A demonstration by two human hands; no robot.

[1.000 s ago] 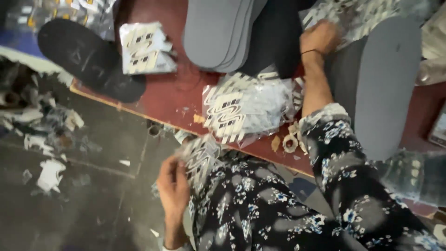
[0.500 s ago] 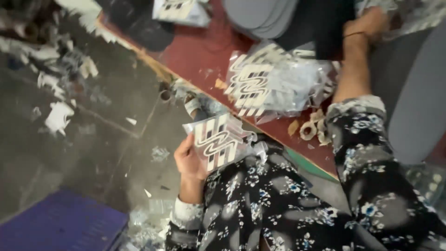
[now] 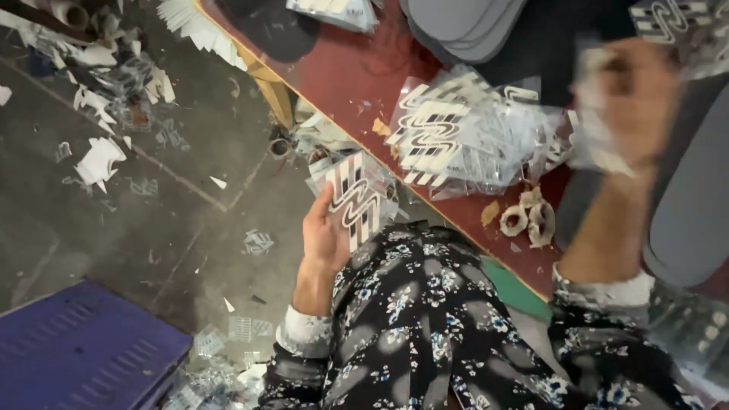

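Clear plastic wraps the striped black-and-white sticker sheet [image 3: 355, 199] that the left hand [image 3: 325, 237] grips by its lower edge, held just off the tabletop's [image 3: 357, 76] near edge above the lap. The right hand [image 3: 634, 102] is raised over the tabletop, blurred, closed around a crumpled bit of clear film [image 3: 596, 114]. Between them lies a pile of similar sheets [image 3: 456, 133], with tape rolls [image 3: 529, 219] beside it, grey foam soles [image 3: 463, 26] beyond, and paper scraps [image 3: 99, 159] on the floor.
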